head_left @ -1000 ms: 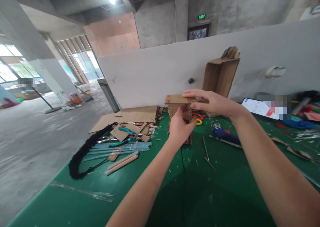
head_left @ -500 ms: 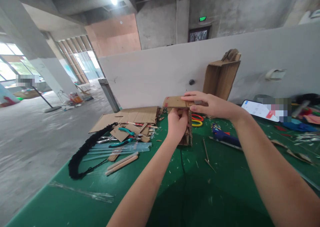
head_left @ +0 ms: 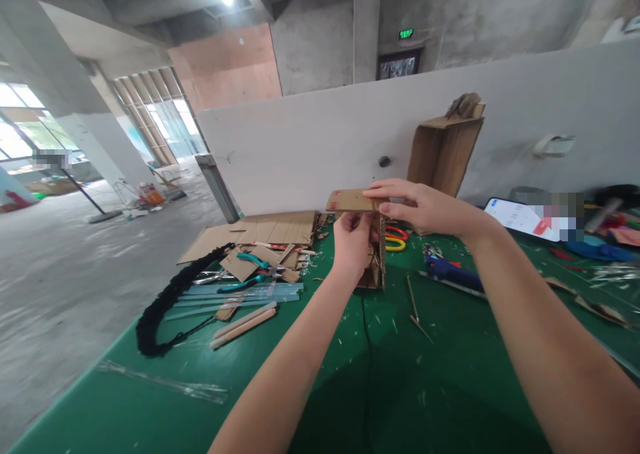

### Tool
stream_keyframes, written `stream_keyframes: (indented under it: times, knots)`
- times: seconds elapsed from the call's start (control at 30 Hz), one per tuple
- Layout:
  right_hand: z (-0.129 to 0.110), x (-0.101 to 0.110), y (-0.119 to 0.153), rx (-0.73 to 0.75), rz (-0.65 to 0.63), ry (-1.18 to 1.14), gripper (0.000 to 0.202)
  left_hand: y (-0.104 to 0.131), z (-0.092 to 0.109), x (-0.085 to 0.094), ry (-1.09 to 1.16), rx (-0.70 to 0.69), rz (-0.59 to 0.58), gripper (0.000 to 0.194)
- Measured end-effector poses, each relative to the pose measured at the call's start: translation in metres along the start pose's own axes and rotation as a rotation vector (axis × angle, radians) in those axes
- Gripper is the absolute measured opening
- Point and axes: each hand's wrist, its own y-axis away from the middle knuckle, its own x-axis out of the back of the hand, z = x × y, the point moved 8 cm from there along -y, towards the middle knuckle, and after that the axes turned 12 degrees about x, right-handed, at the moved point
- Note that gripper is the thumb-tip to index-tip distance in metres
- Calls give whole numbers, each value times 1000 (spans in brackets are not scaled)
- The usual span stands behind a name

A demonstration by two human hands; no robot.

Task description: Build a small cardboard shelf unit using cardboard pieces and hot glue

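Note:
A small cardboard structure [head_left: 379, 267] stands upright on the green table, with a flat cardboard top [head_left: 347, 201] that bears red print. Under that top my left hand [head_left: 351, 241] reaches into the structure, fingers curled together; what they hold, if anything, is hidden. My right hand [head_left: 407, 201] lies over the right end of the top, fingers stretched out and the thumb at its edge. Red and yellow loops [head_left: 396, 239] lie just right of the structure.
Teal-handled pliers [head_left: 250, 284], clear sticks [head_left: 280, 293], wooden rods [head_left: 245, 325] and a black fuzzy band [head_left: 165, 307] lie left. Behind is a taller cardboard piece [head_left: 443, 154]. Right are a dark blue tool [head_left: 453, 274] and a phone [head_left: 525, 219].
My left hand has shifted slightly beneath the cardboard top, its fingers more curled. My right hand stays on the top almost unmoved.

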Motion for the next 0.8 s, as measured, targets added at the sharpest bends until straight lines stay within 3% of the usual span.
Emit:
stream_keyframes:
  times: [0.8]
  knots:
    - [-25, 1, -5, 97, 28, 154, 39, 2, 2, 0, -7, -57, 54, 16]
